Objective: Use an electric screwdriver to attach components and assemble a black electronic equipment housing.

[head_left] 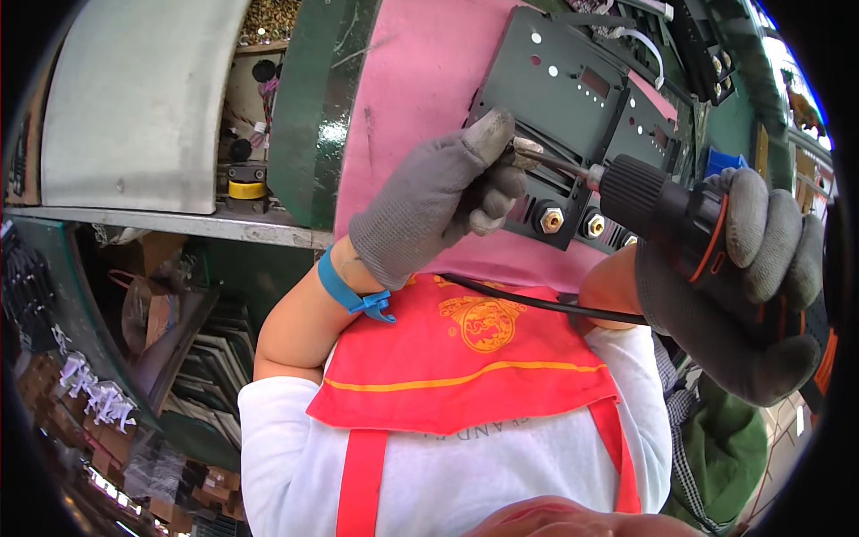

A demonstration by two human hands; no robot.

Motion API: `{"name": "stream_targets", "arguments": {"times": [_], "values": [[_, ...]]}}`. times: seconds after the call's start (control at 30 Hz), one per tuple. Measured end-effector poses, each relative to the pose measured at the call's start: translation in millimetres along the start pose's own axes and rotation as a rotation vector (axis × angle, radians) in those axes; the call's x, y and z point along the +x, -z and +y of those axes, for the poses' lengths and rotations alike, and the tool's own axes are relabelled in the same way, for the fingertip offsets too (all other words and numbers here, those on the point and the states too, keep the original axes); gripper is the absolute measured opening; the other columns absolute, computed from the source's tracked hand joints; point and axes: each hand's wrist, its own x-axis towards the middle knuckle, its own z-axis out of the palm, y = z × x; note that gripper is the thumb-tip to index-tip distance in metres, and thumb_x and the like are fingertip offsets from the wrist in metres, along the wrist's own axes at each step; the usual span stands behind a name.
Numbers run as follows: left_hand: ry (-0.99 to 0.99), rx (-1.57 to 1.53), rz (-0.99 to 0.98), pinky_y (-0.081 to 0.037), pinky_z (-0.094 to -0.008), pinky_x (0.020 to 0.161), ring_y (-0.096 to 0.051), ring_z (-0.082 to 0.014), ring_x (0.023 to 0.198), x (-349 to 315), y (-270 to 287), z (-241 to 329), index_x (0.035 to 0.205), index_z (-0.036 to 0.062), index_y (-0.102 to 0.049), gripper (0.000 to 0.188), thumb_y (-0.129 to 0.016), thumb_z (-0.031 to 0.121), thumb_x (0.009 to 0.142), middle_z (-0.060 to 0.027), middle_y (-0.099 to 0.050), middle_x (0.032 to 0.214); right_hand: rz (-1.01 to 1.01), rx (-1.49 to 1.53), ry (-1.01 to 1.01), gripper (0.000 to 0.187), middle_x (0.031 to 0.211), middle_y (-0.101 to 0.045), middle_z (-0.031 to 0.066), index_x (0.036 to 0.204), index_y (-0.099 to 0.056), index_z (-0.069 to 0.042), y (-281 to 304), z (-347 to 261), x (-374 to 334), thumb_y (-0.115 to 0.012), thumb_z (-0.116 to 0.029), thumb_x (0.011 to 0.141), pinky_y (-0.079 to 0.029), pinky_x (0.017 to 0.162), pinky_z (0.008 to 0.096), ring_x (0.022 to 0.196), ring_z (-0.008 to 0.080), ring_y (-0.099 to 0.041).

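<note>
My right hand (761, 259), in a grey glove, is wrapped round a black power screwdriver (658, 206) with an orange ring. Its long bit points left. At the bit's tip, the gloved fingers of my left hand (443, 192) are pinched together around something small and dark, too small to name. A blue band circles my left wrist. Beneath the tool and the fingertips lies a dark grey metal panel (550, 98) with round holes and slots. Brass fittings (552, 220) with black collars stick out along its near edge.
Pink sheeting (407, 80) covers the bench under the panel. A black cable (537, 304) crosses in front of my red apron (465, 358). At left are a pale grey sheet (139, 98), a yellow-banded part (247, 185) and a shelf of stacked plates (210, 358).
</note>
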Motion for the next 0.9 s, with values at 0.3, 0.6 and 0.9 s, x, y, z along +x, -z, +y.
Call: {"name": "stream_targets", "arguments": {"times": [0.3, 0.6, 0.9], "values": [[-0.007, -0.07, -0.102, -0.031, -0.0186, 0.05, -0.035, -0.0041, 0.057, -4, -2, -4, 0.111, 0.0024, -0.058, 0.044, -0.042, 0.043, 0.103, 0.0043, -0.047, 0.074, -0.029, -0.072, -0.004, 0.03, 0.073, -0.047, -0.0025, 0.088, -0.057, -0.016, 5, -3, -1, -0.072, -0.038, 0.073, -0.042, 0.076, 0.028, 0.073, 0.0113, -0.047], [-0.305, 0.658, 0.412, -0.032, -0.0196, 0.057, -0.035, -0.0037, 0.067, -21, 20, 9, 0.124, 0.0008, -0.059, 0.044, -0.058, 0.033, 0.095, 0.0068, -0.035, 0.077, -0.075, -0.113, -0.12, 0.031, 0.085, -0.049, -0.0025, 0.094, -0.06, -0.016, 12, 5, 1, -0.068, -0.042, 0.078, -0.045, 0.083, 0.0434, 0.084, 0.0135, -0.047], [-0.365, 0.812, 0.374, -0.036, -0.0182, 0.062, -0.034, -0.0051, 0.069, -3, 24, -22, 0.139, 0.0021, -0.048, 0.055, -0.062, -0.001, 0.086, 0.0049, -0.032, 0.077, -0.216, -0.14, -0.054, 0.034, 0.088, -0.048, -0.0002, 0.094, -0.059, -0.012, 61, 14, 15, -0.065, -0.043, 0.081, -0.045, 0.085, 0.0467, 0.087, 0.015, -0.045]]}}
